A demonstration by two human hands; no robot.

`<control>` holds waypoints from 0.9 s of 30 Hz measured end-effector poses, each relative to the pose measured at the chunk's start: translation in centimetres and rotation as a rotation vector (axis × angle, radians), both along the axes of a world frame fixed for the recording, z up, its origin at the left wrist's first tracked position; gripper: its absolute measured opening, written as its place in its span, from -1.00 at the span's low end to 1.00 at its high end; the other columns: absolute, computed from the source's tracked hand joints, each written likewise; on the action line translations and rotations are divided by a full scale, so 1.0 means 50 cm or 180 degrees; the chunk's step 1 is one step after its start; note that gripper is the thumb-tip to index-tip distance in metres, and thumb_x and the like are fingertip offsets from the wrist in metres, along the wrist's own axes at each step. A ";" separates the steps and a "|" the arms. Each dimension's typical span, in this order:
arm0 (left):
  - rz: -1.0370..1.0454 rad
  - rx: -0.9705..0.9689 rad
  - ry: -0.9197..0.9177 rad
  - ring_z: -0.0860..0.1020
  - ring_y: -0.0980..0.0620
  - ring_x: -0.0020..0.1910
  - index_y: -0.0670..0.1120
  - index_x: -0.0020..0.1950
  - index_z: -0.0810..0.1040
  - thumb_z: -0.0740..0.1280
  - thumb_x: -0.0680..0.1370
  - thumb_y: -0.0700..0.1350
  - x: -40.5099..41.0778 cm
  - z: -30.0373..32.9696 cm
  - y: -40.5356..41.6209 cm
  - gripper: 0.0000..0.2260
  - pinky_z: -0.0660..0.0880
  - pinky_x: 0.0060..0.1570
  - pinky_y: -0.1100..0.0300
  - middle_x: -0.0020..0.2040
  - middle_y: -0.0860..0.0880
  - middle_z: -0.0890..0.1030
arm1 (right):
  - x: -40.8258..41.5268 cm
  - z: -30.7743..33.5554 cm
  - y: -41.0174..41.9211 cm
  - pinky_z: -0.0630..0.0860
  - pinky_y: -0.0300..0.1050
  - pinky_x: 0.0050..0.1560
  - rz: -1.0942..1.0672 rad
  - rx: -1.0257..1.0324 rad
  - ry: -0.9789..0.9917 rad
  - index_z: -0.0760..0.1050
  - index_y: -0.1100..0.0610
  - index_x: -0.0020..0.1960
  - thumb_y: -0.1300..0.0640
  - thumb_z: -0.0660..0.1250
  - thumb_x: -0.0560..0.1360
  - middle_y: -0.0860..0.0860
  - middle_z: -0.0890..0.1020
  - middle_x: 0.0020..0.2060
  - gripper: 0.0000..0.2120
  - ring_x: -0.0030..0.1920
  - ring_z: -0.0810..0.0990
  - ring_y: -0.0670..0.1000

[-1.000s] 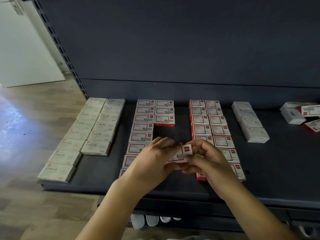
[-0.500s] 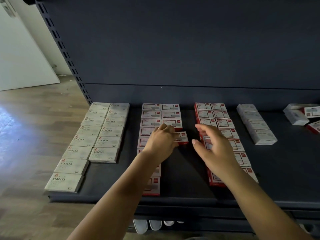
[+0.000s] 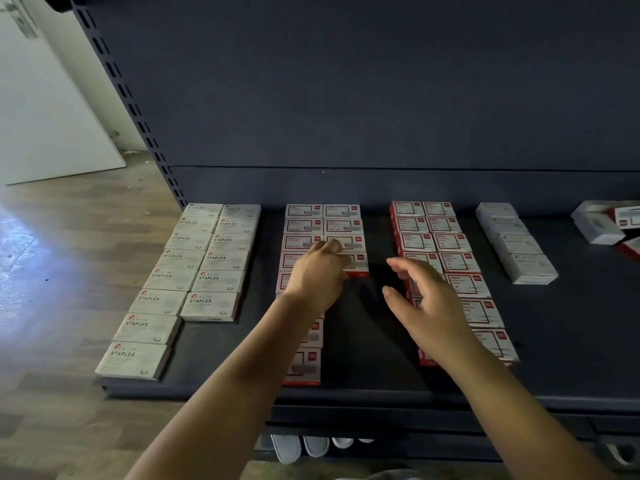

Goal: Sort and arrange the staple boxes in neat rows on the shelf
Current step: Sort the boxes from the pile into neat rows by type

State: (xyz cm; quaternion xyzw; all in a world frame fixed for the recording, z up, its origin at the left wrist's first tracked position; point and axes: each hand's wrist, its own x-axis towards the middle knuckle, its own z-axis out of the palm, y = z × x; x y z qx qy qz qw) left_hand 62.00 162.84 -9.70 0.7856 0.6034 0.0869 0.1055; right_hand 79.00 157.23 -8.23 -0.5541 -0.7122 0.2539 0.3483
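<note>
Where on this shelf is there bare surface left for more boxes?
Bare shelf shows in front of the short plain white row, in the lane between the red-trimmed block and the red-sided block, and in front of the shorter STAPLES column. The lane is crowded: left hand and right hand work there. Loose boxes clutter the far right.

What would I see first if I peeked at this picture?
Lots of little staple boxes lined up in rows on a dark shelf: pale STAPLES boxes at the left, red-edged ones to the right. In the middle, the left hand rests its fingers on a red-and-white box, while the right hand hovers open beside it.
</note>
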 end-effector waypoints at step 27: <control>-0.0453 0.1080 -0.0599 0.49 -0.11 0.20 -0.12 0.32 0.40 0.15 0.46 0.05 0.552 0.022 -0.109 -0.53 0.49 0.11 -0.01 0.19 -0.09 0.54 | 0.542 -0.031 0.021 0.21 -0.25 0.21 -0.0369 0.0143 -0.0633 0.38 0.17 0.35 0.21 0.34 0.48 0.08 0.44 0.28 -0.55 0.30 0.35 0.06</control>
